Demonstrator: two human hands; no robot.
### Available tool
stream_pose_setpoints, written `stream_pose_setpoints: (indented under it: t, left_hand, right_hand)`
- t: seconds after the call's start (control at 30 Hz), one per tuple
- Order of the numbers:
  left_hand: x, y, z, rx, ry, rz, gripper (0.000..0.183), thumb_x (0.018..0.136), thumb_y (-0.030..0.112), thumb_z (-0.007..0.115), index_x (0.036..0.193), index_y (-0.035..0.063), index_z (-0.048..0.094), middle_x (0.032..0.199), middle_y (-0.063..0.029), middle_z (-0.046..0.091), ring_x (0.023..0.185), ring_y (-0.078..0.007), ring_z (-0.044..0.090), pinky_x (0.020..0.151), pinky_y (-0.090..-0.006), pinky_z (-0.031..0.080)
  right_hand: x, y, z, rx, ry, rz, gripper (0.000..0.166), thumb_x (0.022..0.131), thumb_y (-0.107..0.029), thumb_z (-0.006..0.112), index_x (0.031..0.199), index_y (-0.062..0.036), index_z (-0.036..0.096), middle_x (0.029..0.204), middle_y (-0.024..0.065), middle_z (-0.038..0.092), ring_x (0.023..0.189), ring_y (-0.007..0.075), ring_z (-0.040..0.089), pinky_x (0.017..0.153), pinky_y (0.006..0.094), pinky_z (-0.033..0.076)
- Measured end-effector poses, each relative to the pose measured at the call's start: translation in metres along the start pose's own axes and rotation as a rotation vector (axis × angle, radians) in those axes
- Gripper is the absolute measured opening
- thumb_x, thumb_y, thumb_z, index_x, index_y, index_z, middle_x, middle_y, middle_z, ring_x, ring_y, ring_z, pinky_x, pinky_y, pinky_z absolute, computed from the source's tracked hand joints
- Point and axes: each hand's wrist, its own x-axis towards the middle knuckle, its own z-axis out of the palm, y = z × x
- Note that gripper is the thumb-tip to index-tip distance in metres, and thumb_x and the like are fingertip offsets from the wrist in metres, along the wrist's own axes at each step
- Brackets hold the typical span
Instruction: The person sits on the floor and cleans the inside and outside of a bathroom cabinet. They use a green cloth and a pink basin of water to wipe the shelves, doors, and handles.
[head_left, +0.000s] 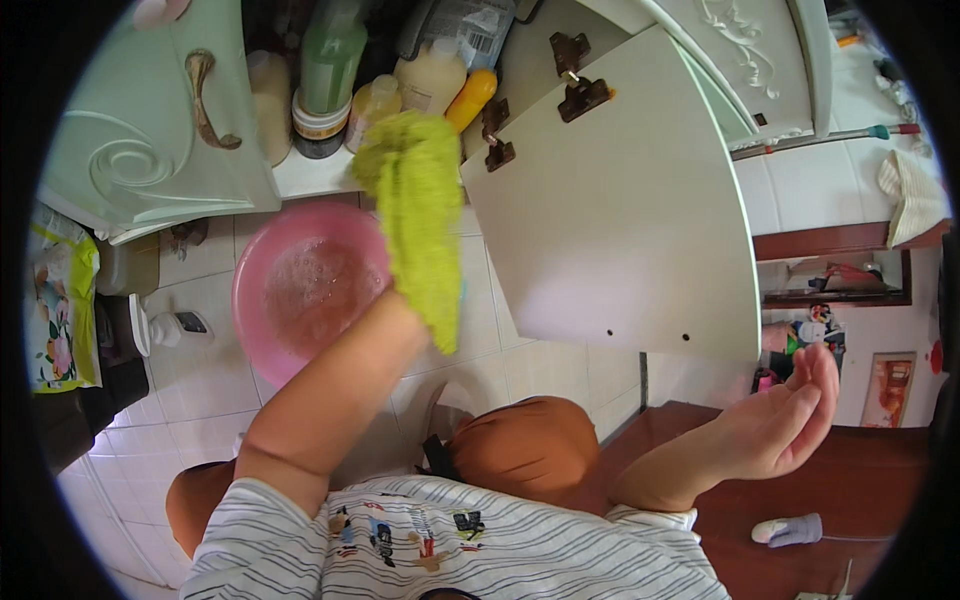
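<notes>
My left hand (411, 311) is mostly hidden by a yellow-green cloth (420, 217), blurred, which hangs around it at the edge of the open cabinet. The cloth's upper end is in front of the bottles on the shelf. Below and left of it, a pink plastic basin (251, 300) with cloudy, bubbly water (322, 289) stands on the tiled floor, partly behind my left forearm. My right hand (795, 420) is raised at the right, palm up with loosely bent fingers and nothing in it, near the lower corner of the open cabinet door (615, 210).
A green bottle (330, 67), a jar (320, 127), a cream bottle (431, 75) and a yellow bottle (471, 101) crowd the shelf. A carved door (150, 120) is at the left. A white bottle (180, 328) lies near the basin; a printed bag (64, 307) is farther left.
</notes>
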Motion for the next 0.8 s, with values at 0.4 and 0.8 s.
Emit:
stream_pose_setpoints:
  t: [0.4,0.8]
  left_hand:
    - [-0.008,0.093,0.119,-1.458,-0.199,-0.674,0.041,0.104,0.05,0.043,0.125,0.0168,0.056,0.117,0.0025,0.059,0.104,-0.0117,0.058,0.092,-0.029,0.048]
    - [0.019,0.148,0.105,-1.28,-0.174,-0.359,0.044,0.093,0.047,0.052,0.118,0.0128,0.062,0.116,-0.0044,0.062,0.109,-0.0225,0.058,0.098,-0.0374,0.046]
  right_hand:
    - [-0.009,0.037,0.021,0.597,-0.301,0.843,0.068,0.102,-0.037,0.045,0.14,0.0188,0.045,0.133,0.0335,0.058,0.122,0.0362,0.061,0.104,0.0435,0.05]
    - [-0.012,0.036,0.019,0.464,-0.253,0.868,0.069,0.099,-0.036,0.045,0.141,0.018,0.042,0.132,0.0328,0.058,0.119,0.037,0.063,0.101,0.0455,0.052]
